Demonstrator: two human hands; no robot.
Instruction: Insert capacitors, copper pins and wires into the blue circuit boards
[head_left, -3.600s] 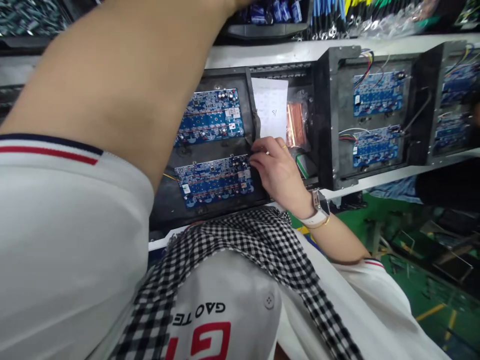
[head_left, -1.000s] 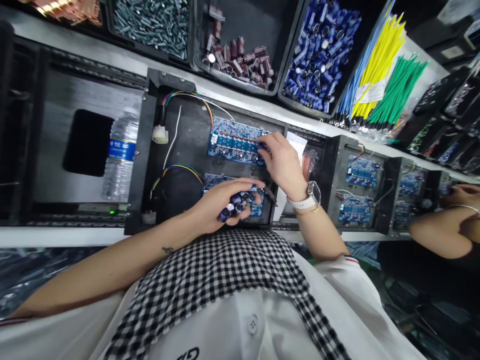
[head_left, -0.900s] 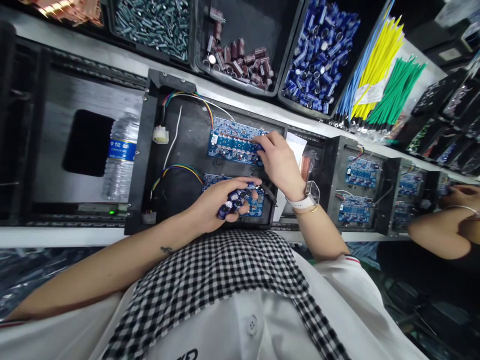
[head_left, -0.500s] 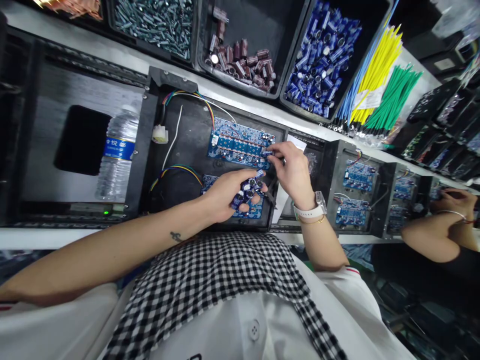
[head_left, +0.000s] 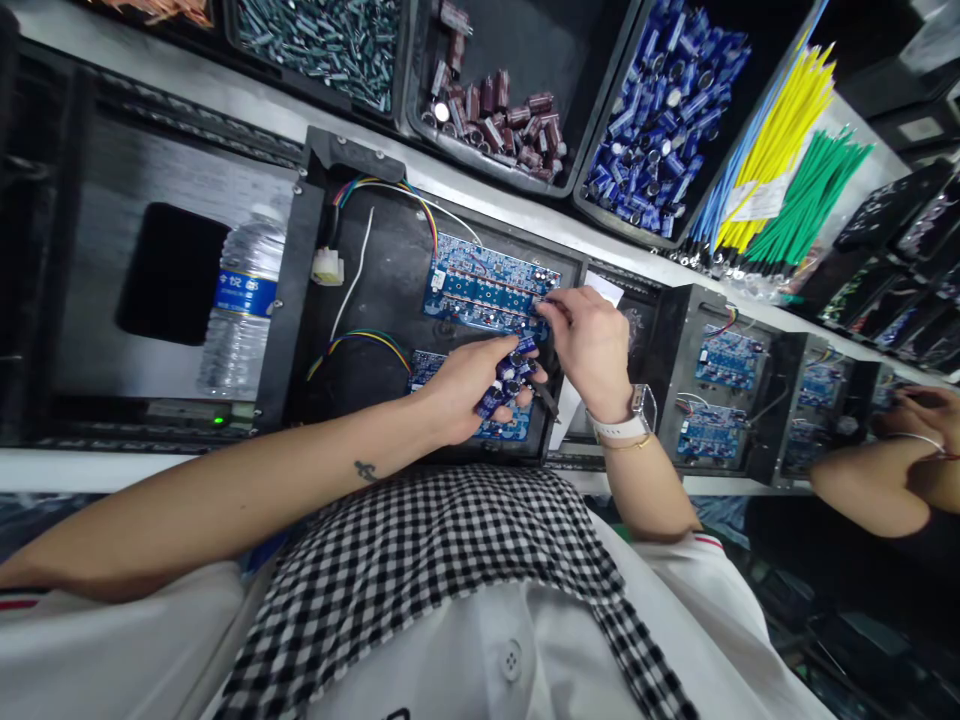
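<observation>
Capacitors [head_left: 511,378] fill the clasping left hand [head_left: 463,385], initially unseen; the right hand [head_left: 591,345] is at a mid-frame circuit board [head_left: 484,290], grip unclear.

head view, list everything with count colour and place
circuit boards: two, blue, nearest frame; more right
cylinders: many, blue, right bin and left hand
canisters: many, maroon, middle bin
small parts: many, grey-green, left bin
scraps: many, copper, upper left corner
wire bundles: three, blue, yellow, green, upper right
bottle: one, clear, left side
slab: one, black, beside bottle
coworker's hand: at least one, far right
apron: one, black and white, bottom centre
left hand: one, bare, over lower board
right hand: one, wearing watch, at upper board
</observation>
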